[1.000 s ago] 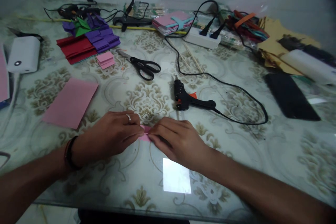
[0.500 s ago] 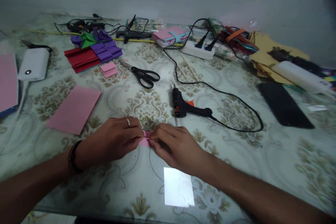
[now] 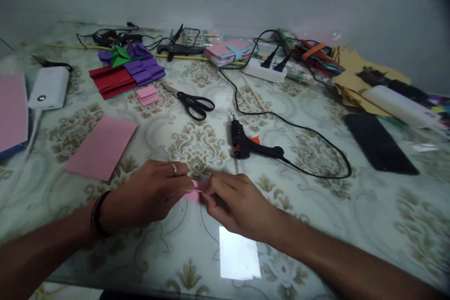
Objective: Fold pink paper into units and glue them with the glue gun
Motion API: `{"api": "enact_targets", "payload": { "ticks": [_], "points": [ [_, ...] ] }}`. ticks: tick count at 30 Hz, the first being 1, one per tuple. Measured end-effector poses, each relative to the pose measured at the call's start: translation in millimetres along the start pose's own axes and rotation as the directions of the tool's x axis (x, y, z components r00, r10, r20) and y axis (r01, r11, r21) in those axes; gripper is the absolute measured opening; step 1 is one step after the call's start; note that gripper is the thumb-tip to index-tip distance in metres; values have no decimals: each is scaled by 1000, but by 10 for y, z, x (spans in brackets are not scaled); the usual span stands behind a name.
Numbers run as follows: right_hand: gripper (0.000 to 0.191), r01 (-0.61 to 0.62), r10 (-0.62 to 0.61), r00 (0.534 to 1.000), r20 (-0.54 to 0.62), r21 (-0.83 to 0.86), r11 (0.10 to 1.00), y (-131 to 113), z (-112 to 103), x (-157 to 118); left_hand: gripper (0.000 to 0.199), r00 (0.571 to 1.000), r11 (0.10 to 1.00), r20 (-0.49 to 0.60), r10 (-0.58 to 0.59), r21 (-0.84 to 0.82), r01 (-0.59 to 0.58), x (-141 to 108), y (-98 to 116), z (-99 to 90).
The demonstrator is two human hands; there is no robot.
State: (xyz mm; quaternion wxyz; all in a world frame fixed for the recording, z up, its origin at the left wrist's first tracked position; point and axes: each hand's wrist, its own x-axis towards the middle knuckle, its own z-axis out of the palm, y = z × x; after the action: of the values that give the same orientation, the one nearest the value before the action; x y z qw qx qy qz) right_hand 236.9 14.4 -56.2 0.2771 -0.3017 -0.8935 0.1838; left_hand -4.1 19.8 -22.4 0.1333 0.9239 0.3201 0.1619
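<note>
A small piece of pink paper (image 3: 195, 194) with a raised fold lies between my hands, partly covered by my fingers. My left hand (image 3: 154, 191), with a ring on one finger, pinches its left side. On the right side, the thumb and fingers of my right hand (image 3: 236, 200) are closed on the fold. A flat pink sheet (image 3: 102, 148) rests to the left of my left hand. Beyond my right hand lies a black glue gun (image 3: 251, 143), its nozzle pointing away from me. Black-handled scissors (image 3: 194, 104) lie farther back.
A small folded pink paper (image 3: 147, 95) sits near red folded paper (image 3: 111, 81) and purple folded paper (image 3: 146, 71). A white power strip (image 3: 264, 71) feeds the glue gun's looping cord. A black phone (image 3: 380, 143) lies at right, a white power bank (image 3: 49, 87) at left.
My right hand has shifted slightly to the right along the fold, its fingers curled in more. My left hand stays on the paper. The whole view has moved a little.
</note>
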Motion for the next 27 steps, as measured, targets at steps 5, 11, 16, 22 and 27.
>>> {"api": "enact_targets", "payload": {
  "ticks": [5, 11, 16, 22, 27],
  "points": [
    [12, -5, 5, 1000, -13, 15, 1000, 23, 22, 13, 21, 998, 990, 26, -63, -128, 65, 6, 3, 65],
    [13, 11, -10, 997, -81, 7, 1000, -74, 29, -7, 23, 1000, 981, -20, 2, -194, -5, 2, 51, 95],
    [11, -2, 9, 994, -105, 63, 998, -129, 10, -6, 17, 997, 966, -71, 30, -256, -47, -3, 90, 100],
    [11, -27, 40, 996, -78, 170, 985, -20, 6, 25, 20, 999, 954, -5, -41, -299, 38, 28, -11, 54],
    [16, -89, 94, 995, -10, 238, 967, 51, 22, 22, 16, 997, 972, 65, -53, -225, 66, 26, -109, 74]
  ]
}}
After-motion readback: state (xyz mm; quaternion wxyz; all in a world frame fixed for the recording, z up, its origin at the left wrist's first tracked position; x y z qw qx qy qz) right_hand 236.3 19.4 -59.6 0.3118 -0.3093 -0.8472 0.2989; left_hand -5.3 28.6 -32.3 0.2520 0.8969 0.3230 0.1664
